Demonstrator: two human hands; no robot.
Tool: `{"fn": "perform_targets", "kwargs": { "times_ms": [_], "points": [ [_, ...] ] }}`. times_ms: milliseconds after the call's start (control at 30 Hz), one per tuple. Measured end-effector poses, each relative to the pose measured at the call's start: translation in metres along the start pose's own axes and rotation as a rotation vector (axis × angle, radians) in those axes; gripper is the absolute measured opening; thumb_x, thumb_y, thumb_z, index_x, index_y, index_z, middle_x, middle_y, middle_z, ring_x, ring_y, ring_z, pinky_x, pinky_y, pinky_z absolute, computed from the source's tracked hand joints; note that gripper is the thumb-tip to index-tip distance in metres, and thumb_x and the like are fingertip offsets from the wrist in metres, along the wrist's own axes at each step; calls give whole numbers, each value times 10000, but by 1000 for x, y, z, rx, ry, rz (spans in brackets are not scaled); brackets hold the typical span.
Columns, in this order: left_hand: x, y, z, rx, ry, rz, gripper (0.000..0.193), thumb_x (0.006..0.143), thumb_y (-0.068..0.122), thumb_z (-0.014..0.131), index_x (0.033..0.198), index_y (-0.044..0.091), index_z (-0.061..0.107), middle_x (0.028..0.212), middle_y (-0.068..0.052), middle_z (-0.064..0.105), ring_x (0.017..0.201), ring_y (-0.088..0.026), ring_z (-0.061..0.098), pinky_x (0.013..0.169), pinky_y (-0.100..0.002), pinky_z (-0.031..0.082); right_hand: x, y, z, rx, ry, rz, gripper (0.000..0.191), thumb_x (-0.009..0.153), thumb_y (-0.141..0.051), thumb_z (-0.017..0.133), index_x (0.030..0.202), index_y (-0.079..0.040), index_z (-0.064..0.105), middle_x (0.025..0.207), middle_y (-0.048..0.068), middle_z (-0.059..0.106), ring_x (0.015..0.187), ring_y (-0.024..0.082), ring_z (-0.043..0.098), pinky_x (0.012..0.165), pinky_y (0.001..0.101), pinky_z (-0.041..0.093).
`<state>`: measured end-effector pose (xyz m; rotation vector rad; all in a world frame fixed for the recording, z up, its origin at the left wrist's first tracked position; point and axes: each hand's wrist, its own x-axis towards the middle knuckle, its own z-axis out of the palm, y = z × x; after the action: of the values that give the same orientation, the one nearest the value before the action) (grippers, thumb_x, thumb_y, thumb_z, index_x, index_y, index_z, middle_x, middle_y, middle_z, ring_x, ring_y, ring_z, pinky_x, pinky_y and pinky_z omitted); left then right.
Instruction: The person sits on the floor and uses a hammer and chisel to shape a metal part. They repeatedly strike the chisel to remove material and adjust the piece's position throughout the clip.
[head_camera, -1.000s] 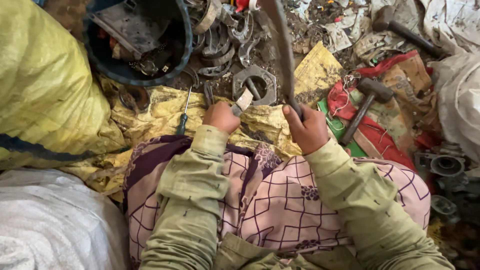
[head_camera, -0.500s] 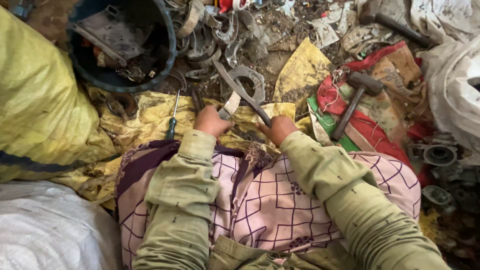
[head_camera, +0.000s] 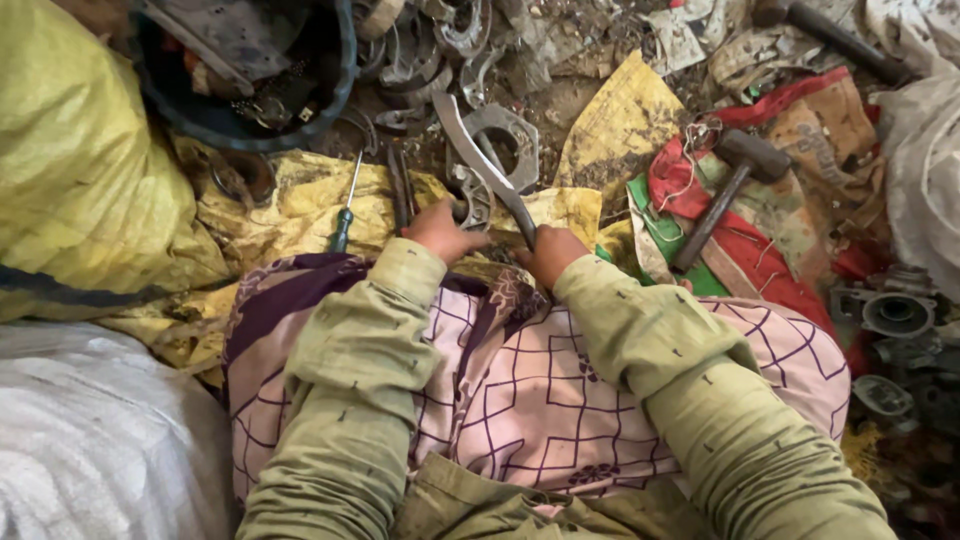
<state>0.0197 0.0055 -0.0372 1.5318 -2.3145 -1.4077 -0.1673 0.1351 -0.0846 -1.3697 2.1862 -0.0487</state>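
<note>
The right hand (head_camera: 548, 254) is clenched around the lower end of a long curved metal bar (head_camera: 480, 160), which slants up and away over the scrap pile; the left hand (head_camera: 438, 232) is closed on a small rounded metal part (head_camera: 472, 196) lying on the yellow sacking (head_camera: 300, 200) just in front of the lap. As a judgement, the work on this part is in mid-course: bar and part are held together at 1 spot, but nothing shows the part split or freed; around them 1 ring-shaped piece (head_camera: 505, 140) and many other scrap pieces lie unsorted. The screwdriver (head_camera: 345, 215) and the hammer (head_camera: 725, 190) lie untouched, left and right of the hands. Both palms are hidden, so the exact grip on the part is hard to make out; whether the bar touches the part cannot be told; the blue tub (head_camera: 240, 70) is cut off at the top edge.
</note>
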Motion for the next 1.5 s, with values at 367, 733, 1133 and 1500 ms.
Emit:
{"fn": "perform_targets", "kwargs": {
  "times_ms": [367,733,1133,1500],
  "points": [
    [3,-6,2,3,-71,-23,922,655,448,871,1313,-84,507,1294,-296,632,1219,-409,627,1050,-415,486,1,-3,2,46,-45,-8,479,887,-403,732,1054,44,684,976,306,713,959,464,701,883,512,550],
    [-4,2,-5,211,-91,54,610,765,416,769,1254,67,660,1163,-227,721,1078,-412,684,960,-465,525,5,-6,-13,188,241,105,345,915,-279,671,1123,-13,599,1021,298,691,959,500,660,830,588,502],
    [-4,3,-3,185,87,84,607,777,467,825,1125,1,649,1103,-256,720,1038,-423,700,937,-457,542,24,1,2,240,158,73,537,974,-545,600,1000,-16,687,905,285,705,899,481,676,840,551,517],
    [-3,11,-1,328,-64,-118,554,774,281,827,1230,25,642,1231,-235,693,1116,-411,690,962,-469,545,11,-16,-7,248,205,172,563,937,-574,638,986,-19,720,846,261,709,815,440,693,761,535,533]
  ]
}}
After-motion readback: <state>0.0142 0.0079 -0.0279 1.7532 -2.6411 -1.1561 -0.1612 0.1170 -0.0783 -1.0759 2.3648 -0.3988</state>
